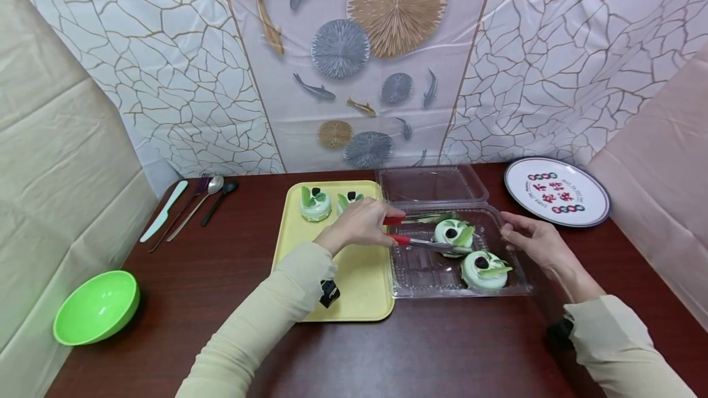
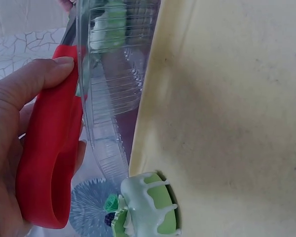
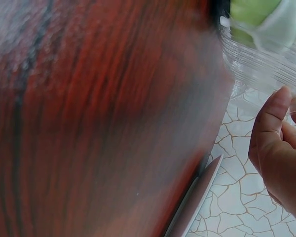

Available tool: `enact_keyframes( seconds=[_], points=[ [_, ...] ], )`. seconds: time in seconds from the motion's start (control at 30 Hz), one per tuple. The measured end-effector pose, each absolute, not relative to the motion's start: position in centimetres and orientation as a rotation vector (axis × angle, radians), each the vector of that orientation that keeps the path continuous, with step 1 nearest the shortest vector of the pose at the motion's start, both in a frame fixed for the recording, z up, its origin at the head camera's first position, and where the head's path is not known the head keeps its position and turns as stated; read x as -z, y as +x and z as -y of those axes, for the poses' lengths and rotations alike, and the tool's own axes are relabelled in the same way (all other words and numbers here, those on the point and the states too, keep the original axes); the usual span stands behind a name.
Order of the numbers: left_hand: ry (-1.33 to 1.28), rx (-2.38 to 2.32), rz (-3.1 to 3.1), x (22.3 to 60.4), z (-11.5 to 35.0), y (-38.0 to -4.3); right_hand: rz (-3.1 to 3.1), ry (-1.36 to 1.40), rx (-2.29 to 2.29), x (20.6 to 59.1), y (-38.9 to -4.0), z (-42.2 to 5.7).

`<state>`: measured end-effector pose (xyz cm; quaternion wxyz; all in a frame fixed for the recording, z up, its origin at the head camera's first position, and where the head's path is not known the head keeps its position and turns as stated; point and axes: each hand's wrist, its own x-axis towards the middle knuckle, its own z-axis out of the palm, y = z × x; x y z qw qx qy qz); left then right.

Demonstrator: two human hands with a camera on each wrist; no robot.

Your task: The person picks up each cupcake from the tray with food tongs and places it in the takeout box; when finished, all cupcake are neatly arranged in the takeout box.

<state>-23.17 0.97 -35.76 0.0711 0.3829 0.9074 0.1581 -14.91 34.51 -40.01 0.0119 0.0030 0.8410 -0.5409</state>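
Note:
My left hand (image 1: 362, 224) grips red-handled tongs (image 2: 52, 133), reaching over the near side of a clear plastic container (image 1: 415, 275). The metal arms of the tongs lie around a small pale green cake (image 1: 447, 230) inside it. A second green cake (image 1: 484, 271) with a dark berry and leaf sits in the container's front right. My right hand (image 1: 533, 241) pinches the container's right rim between thumb and fingers. On the yellow tray (image 1: 354, 300) to the left stand a green cake (image 1: 315, 204) and another cake (image 1: 350, 199), partly hidden behind my left hand.
The container's lid (image 1: 434, 184) lies folded back behind it. A white plate (image 1: 557, 191) with red characters stands at the back right. Farther left are a pale knife (image 1: 164, 211), a metal spoon (image 1: 214, 185), a black spoon (image 1: 229, 187) and a green bowl (image 1: 96, 308).

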Motion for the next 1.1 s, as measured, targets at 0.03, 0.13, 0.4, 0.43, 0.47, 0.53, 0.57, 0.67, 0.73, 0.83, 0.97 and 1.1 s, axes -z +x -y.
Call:
enact_keyframes(
  seconds=[0.03,0.13,0.4,0.43,0.47,0.53,0.57,0.67,0.73,0.83,0.97,1.1],
  points=[
    [1.153,-0.472,-2.728,35.8,-1.0,-23.2,-2.622,0.01,1.687,40.0,-14.9,-34.6],
    [1.162,-0.455,-2.728,35.8,-0.9,-23.2,-2.622,0.013,1.684,39.9,-14.9,-34.6],
    [1.17,-0.452,-2.729,35.9,-0.8,-23.2,-2.633,0.021,1.662,39.8,-14.8,-34.5],
    [1.165,-0.454,-2.73,35.9,-0.8,-23.2,-2.636,0.022,1.654,39.7,-14.7,-34.5],
    [1.158,-0.455,-2.731,35.9,-0.8,-23.1,-2.64,0.02,1.649,39.7,-14.7,-34.5],
    [1.15,-0.459,-2.732,35.9,-0.8,-23.1,-2.638,0.027,1.646,39.7,-14.7,-34.5],
    [1.147,-0.462,-2.732,35.9,-0.8,-23.1,-2.636,0.026,1.652,39.7,-14.8,-34.5],
    [1.144,-0.486,-2.719,35.9,-0.6,-23.1,-2.623,0.016,1.681,39.9,-14.9,-34.5],
    [1.154,-0.497,-2.711,35.9,-0.4,-23.2,-2.617,0.008,1.698,40.0,-14.9,-34.5],
    [1.177,-0.495,-2.709,35.8,-0.1,-23.2,-2.614,0.008,1.7,40.0,-15.0,-34.6],
    [1.194,-0.463,-2.723,35.7,0.1,-23.1,-2.617,0.016,1.682,39.9,-14.9,-34.5],
    [1.18,-0.456,-2.732,35.6,0.2,-23.0,-2.626,0.024,1.673,39.8,-14.8,-34.6]
  ],
)
